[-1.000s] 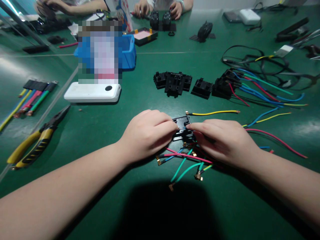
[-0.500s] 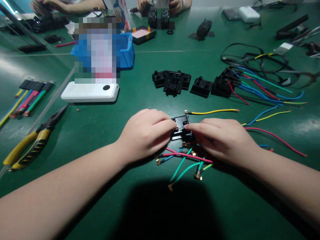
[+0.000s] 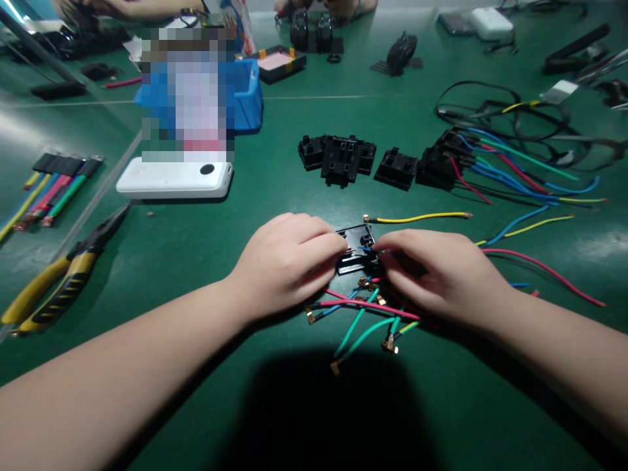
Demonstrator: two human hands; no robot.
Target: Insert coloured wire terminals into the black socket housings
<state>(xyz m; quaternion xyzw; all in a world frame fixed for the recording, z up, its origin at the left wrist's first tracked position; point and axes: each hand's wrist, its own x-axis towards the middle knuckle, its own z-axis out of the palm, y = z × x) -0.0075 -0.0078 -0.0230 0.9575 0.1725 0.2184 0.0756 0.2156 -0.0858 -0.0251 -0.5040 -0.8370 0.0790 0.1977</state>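
Observation:
A small black plastic housing [image 3: 357, 237] lies on the green table between my hands. My left hand [image 3: 289, 261] grips its left side with closed fingers. At the housing's right side, the fingertips of my right hand [image 3: 436, 265] pinch a thin blue wire [image 3: 364, 248] that reaches over the housing; its far end is too small to tell. Just below are loose red, green and blue wires [image 3: 360, 333] with brass terminals. A yellow wire [image 3: 422, 216] lies above my right hand.
Behind the housing sit more black housings [image 3: 341, 160] and a wired bundle [image 3: 441, 160]. Pliers [image 3: 73, 271], a white power bank [image 3: 171, 180] and sleeved wires [image 3: 59, 186] are at left. Farther back are a blue bin [image 3: 249, 98] and another person's hands [image 3: 343, 8].
My right fingertips have drawn slightly right, and more of the blue wire and the housing's right side shows. My left hand stays on the housing. The view has shifted slightly.

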